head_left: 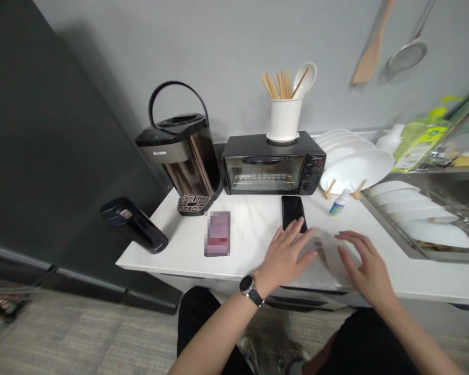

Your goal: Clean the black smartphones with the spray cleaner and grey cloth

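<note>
in front of the toaster oven point(264, 179), a black smartphone point(292, 210) lies on the table point(254, 229), its near end partly hidden by the spread fingers of the left hand point(283, 256); touching or not, i cannot tell. the right hand point(366, 266), fingers loosely curved and apart, is to the toaster oven's front right, near a small white bottle point(338, 203).

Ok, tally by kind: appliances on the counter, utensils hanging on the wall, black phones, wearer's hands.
Appliances: 2 (water dispenser, toaster oven)
Hanging utensils: 2 (wooden spatula, strainer)
Black phone: 1
Hands: 2 (left hand, right hand)
Total: 7
</note>
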`<state>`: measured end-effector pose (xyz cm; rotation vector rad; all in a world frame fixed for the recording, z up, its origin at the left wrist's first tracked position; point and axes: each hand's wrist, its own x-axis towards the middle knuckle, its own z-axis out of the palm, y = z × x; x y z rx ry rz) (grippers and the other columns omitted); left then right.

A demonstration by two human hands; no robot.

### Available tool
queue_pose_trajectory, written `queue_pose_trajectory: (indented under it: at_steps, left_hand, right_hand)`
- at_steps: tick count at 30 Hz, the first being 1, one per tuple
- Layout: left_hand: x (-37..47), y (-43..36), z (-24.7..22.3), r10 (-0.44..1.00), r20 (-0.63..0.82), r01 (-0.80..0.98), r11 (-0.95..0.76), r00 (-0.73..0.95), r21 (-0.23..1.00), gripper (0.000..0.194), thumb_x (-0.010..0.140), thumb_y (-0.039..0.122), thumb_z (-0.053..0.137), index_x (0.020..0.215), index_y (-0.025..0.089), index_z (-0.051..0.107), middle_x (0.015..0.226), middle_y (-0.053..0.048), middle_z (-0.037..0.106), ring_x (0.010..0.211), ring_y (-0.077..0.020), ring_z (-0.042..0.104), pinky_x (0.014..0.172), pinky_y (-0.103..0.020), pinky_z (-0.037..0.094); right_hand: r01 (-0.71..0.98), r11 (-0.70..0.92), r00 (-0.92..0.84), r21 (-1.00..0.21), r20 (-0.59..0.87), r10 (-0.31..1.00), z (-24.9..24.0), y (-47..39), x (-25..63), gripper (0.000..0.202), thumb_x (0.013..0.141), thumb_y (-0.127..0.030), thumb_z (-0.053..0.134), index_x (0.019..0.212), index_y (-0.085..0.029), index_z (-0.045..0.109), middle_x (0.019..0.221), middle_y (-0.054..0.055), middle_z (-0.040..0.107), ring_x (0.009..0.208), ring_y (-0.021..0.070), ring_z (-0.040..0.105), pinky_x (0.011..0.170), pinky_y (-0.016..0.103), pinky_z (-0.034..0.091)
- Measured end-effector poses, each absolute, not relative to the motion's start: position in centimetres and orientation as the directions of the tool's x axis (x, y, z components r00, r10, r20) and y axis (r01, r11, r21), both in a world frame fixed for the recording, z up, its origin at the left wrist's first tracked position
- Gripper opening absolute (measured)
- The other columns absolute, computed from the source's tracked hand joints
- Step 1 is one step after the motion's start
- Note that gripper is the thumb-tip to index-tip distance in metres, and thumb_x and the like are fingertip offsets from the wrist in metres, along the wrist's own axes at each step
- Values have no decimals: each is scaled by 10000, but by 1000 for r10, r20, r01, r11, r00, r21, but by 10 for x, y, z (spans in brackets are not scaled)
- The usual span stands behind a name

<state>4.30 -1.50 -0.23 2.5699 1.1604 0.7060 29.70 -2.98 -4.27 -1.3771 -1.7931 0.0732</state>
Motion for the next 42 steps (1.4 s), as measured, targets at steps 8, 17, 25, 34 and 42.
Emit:
queue_pose_trajectory:
  at_steps: [8, 17, 25, 34, 42]
  left_hand:
    - [52, 44, 3, 781, 119, 719, -613, 613, 327, 642, 1068, 675, 328, 1584, 320, 468, 1740, -51, 327, 1634, -349, 230, 1279, -681, 268]
    - [22, 74, -7, 924, 218, 852, -375, 314, 364, 693, 997, 558, 631, 1572, 217, 446, 1716, -179, 342, 1548, -350, 410, 1245, -609, 349]
    - [30, 119, -14, 857, 312, 854, -482, 411, 198, 860, 886, 643, 734, 1570, 195, 468, 1489, -175, 599, 1317, -424, 522, 1136, -551, 416]
    - [29, 124, -27, 834, 415, 815, -500, 363, 293, 627, 833, 534, 825, 1304, 166, 633, 1207, -138, 660, 1168, -333, 614, 1053, -458, 517]
    - [21, 100, -3, 671, 497, 678, -706, 550, 205, 729, 799, 458, 868, 1404, 230, 531, 1276, -101, 658, 1181, -318, 632, 1065, -453, 519]
  right_hand:
    - [809, 552, -440, -201, 415, 796, -54, -57, 278, 433, 1086, -467, 477, 1479, -307, 563, 1532, 102, 597, 1393, 320, 595, 1267, 630, 287]
    - [838, 466, -351, -283, 374, 858, -46, -59, 266, 369, 1084, -414, 478, 1400, -257, 588, 1528, 133, 584, 1411, 317, 573, 1240, 651, 335]
    - [785, 415, -261, -460, 363, 895, -30, -60, 260, 323, 1057, -402, 557, 1340, -261, 620, 1475, 123, 617, 1364, 313, 600, 1234, 640, 350]
    - [537, 424, -117, -729, 434, 893, -26, -42, 272, 303, 1057, -425, 543, 1306, -272, 624, 1370, 96, 648, 1315, 279, 609, 1169, 496, 462]
    - [221, 369, 152, -903, 406, 901, -22, 53, 254, 563, 950, -601, 619, 1372, -232, 563, 1400, 149, 640, 1288, 315, 615, 1127, 527, 472]
